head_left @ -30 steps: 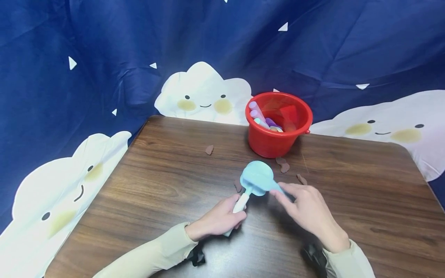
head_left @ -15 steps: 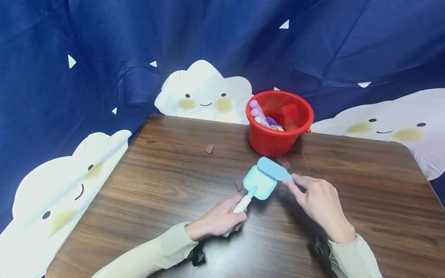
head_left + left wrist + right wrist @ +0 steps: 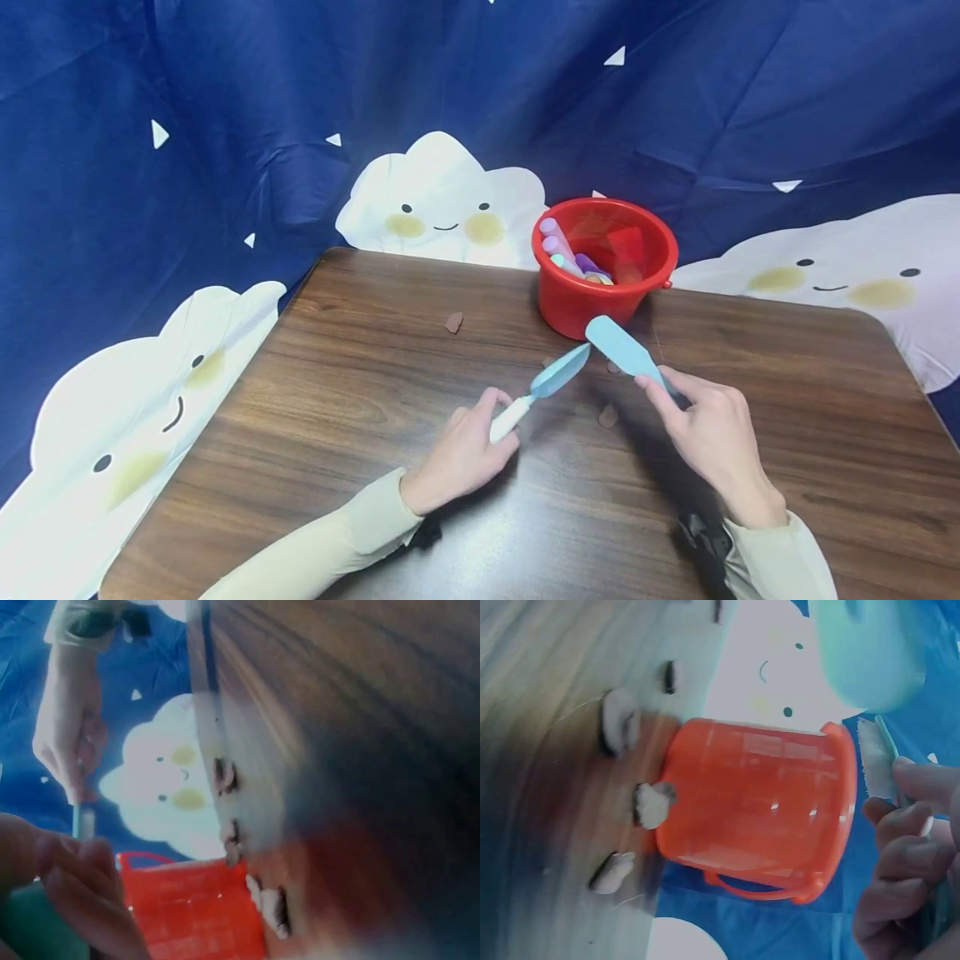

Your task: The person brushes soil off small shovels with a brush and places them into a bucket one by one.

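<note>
My left hand point(image 3: 468, 450) grips the white handle of a toy shovel point(image 3: 561, 372). The shovel's light blue blade is tilted on its side above the table and points toward the red bucket. In my right hand point(image 3: 712, 429), thumb and fingers pinch a light blue toy brush point(image 3: 622, 348); its white bristles point(image 3: 876, 761) show in the right wrist view. The brush's far end is close to the shovel's tip, in front of the bucket. Flat brown pieces lie around on the table, one point(image 3: 607, 417) just right of the shovel and another point(image 3: 453, 322) farther left.
A red bucket point(image 3: 581, 310) with pastel-coloured toys point(image 3: 561, 246) inside stands at the table's back edge. More brown pieces point(image 3: 654, 804) lie near its base. Behind the wooden table point(image 3: 337, 392) hangs a blue curtain point(image 3: 247, 108) with cloud prints.
The shovel has turned from flat to tilted on its side. The brush has moved right, off the blade. A brown piece now shows on the table right of the shovel, where none showed before.
</note>
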`<state>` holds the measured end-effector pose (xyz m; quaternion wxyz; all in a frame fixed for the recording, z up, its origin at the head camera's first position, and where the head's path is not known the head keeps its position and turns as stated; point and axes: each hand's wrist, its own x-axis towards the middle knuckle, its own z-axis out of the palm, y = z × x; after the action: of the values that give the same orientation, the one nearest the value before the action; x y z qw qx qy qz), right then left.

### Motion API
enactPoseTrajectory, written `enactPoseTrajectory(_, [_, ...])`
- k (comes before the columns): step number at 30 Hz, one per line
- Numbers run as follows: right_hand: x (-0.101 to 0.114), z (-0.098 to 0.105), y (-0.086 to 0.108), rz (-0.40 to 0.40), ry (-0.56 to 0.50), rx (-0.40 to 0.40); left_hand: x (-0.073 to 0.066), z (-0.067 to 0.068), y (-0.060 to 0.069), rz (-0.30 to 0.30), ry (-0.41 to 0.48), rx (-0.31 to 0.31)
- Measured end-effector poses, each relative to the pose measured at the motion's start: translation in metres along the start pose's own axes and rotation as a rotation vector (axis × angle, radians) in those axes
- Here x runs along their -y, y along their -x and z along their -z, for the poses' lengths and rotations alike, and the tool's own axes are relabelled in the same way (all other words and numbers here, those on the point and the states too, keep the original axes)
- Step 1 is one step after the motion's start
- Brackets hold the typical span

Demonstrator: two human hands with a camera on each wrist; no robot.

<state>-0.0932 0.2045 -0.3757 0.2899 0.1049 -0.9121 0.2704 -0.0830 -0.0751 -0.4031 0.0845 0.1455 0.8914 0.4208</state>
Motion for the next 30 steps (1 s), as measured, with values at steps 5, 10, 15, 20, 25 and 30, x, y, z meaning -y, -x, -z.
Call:
enactPoseTrajectory(5, [0.01, 0.011, -0.001, 0.032, -0.073, -0.084, 0.0, 0.004, -0.002, -0.031, -0.161, -0.077])
enactPoseTrajectory(10, [0.02, 0.018, -0.002, 0.051, -0.113, -0.098, 0.002, 0.0, 0.0, -0.031, -0.04, -0.002])
enactPoseTrajectory(15, [0.03, 0.016, 0.002, 0.106, -0.136, -0.035, -0.001, -0.006, 0.003, -0.083, 0.097, 0.05])
enactPoseTrajectory(20, [0.04, 0.003, 0.008, 0.188, -0.149, 0.055, -0.006, -0.011, 0.005, -0.053, 0.198, 0.098])
enactPoseTrajectory(25, [0.047, -0.008, 0.015, 0.263, -0.121, 0.125, -0.006, -0.013, 0.006, -0.016, 0.119, 0.105])
enactPoseTrajectory(30, [0.042, -0.013, 0.017, 0.285, -0.098, 0.099, -0.006, -0.012, 0.008, 0.008, 0.075, 0.155])
